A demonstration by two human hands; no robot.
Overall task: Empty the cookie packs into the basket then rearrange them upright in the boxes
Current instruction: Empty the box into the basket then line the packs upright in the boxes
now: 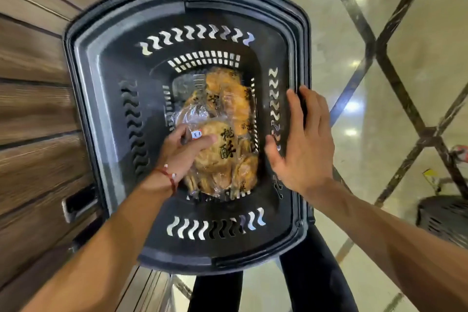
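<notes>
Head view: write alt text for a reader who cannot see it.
A person's left hand grips a clear plastic cookie pack among others inside a black slotted plastic basket. The open right hand rests against the basket's right rim.

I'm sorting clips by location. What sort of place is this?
Probably a shop or supermarket. A black slotted shopping basket holds wrapped cookie packs, the floor is polished and tiled, and wood-panelled fittings run along the left.
</notes>
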